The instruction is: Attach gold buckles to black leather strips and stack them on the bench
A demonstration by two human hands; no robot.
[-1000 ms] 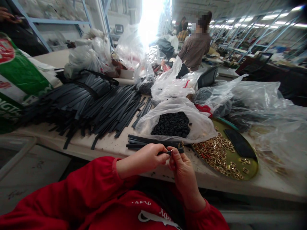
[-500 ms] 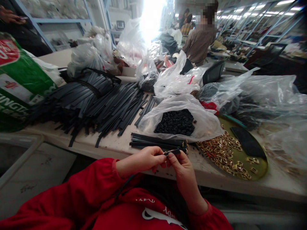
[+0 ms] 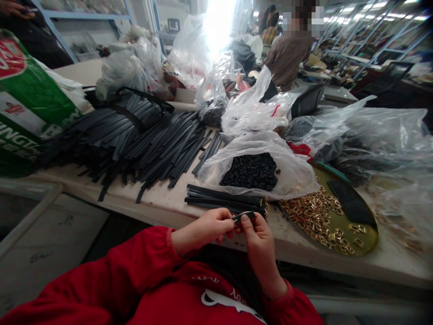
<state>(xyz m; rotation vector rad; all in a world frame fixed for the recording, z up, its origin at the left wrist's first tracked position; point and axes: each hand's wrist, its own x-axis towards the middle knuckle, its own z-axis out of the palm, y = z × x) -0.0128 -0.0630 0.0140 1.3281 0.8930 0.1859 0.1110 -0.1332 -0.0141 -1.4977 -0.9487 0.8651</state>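
My left hand point(image 3: 206, 228) and my right hand point(image 3: 259, 239) meet at the table's front edge, both pinched on the end of a thin black strap point(image 3: 244, 216). A small metal piece shows at the strap's end between my fingertips. Just beyond my hands lies a short stack of black straps point(image 3: 219, 201). A clear bag of small black pieces point(image 3: 252, 171) sits behind that stack. To the right, a round gold tray point(image 3: 367, 234) carries several gold buckles point(image 3: 311, 214) and a flat black piece point(image 3: 352, 203).
A large heap of black straps point(image 3: 135, 140) covers the left of the table. A green and white sack point(image 3: 23, 104) stands far left. Clear plastic bags point(image 3: 368, 135) crowd the back and right. A person in brown point(image 3: 287, 54) stands behind the table.
My hands stay pinched together on the strap end and have shifted slightly. The view has drifted a little, so the table contents sit slightly lower and further right.
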